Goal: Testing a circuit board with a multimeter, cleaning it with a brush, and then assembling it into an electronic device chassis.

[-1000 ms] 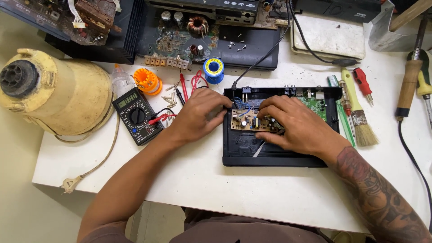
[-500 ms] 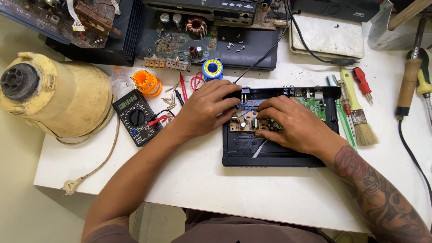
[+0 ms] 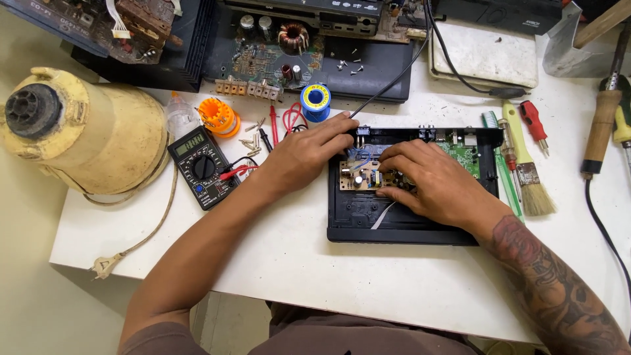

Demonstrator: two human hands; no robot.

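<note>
Left grip: our left hand (image 3: 302,154) lies flat on the top left edge of the black case (image 3: 355,220), fingers stretched out together, pinching nothing.
Right grip: our right hand (image 3: 434,181) presses curled fingertips (image 3: 388,192) on the tan circuit board (image 3: 358,176); we cannot tell whether it pinches anything.
Board: inside the open case, on the white surface (image 3: 328,276).
Left of us: a multimeter (image 3: 200,165).
Right of us: a brush (image 3: 526,167).
</note>
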